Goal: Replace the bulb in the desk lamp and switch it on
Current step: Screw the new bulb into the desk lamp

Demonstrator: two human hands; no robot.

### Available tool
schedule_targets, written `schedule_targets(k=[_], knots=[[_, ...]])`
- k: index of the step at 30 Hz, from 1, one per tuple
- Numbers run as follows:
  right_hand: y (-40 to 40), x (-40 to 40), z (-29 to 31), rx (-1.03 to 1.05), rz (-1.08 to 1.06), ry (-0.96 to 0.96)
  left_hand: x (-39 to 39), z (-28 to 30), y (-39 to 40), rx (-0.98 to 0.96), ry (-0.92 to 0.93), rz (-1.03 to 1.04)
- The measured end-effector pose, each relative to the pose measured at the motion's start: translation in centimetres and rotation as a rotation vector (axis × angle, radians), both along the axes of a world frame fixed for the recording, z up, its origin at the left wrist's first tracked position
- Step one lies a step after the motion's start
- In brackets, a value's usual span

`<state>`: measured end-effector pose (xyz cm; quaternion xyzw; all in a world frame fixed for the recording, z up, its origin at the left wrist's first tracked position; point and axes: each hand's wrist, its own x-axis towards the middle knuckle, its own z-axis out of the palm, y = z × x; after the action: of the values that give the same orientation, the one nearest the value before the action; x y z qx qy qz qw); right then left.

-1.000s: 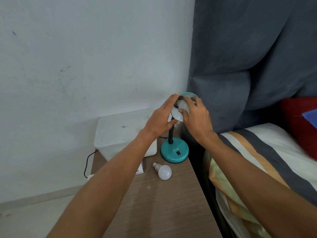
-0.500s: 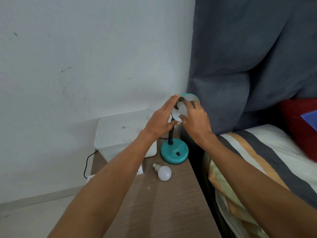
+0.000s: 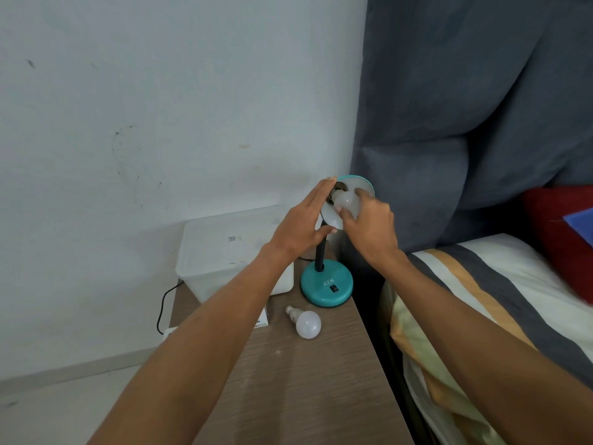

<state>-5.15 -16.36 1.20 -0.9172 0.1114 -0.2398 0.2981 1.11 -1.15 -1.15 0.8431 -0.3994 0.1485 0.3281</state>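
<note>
A teal desk lamp with a round base (image 3: pixel 326 286) and a black neck stands at the back right of the wooden bedside table (image 3: pixel 288 380). Its shade (image 3: pixel 362 184) is tilted toward me, white inside. My left hand (image 3: pixel 301 226) cups the shade's left rim from behind, fingers extended. My right hand (image 3: pixel 369 226) grips a white bulb (image 3: pixel 346 200) whose base sits at the socket inside the shade. A second white bulb (image 3: pixel 306 322) lies on its side on the table in front of the lamp base. The lamp is unlit.
A translucent plastic box (image 3: pixel 224 252) stands against the wall behind my left arm, a small card (image 3: pixel 261 319) beside it. A black cable (image 3: pixel 163 303) runs down the table's left side. A bed with a striped cover (image 3: pixel 481 300) and grey headboard lies to the right.
My right hand has turned around the bulb in the shade, so more of the bulb shows now. My left hand stays on the shade.
</note>
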Motion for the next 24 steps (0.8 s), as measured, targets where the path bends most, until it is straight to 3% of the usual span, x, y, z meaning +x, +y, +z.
schedule_targets(k=[2,6,9,14,20,24], knots=[[0.10,0.19,0.56,0.135,-0.079,0.020,-0.08,-0.03,-0.02,0.003,-0.005,-0.002],[0.58,-0.20,0.86,-0.069,0.039,-0.072,0.11,-0.10,-0.16,0.007,0.003,-0.004],[0.22,-0.26,0.35,-0.157,0.106,-0.007,0.28,-0.21,-0.10,0.010,0.001,0.000],[-0.02,0.02,0.73,0.160,-0.053,-0.014,0.15,-0.27,-0.03,0.010,-0.015,0.006],[0.13,-0.42,0.64,-0.114,0.094,-0.032,0.25,-0.23,-0.09,-0.003,-0.003,-0.002],[-0.11,-0.14,0.26,-0.064,0.031,0.023,0.18,-0.22,-0.05,-0.006,-0.011,-0.004]])
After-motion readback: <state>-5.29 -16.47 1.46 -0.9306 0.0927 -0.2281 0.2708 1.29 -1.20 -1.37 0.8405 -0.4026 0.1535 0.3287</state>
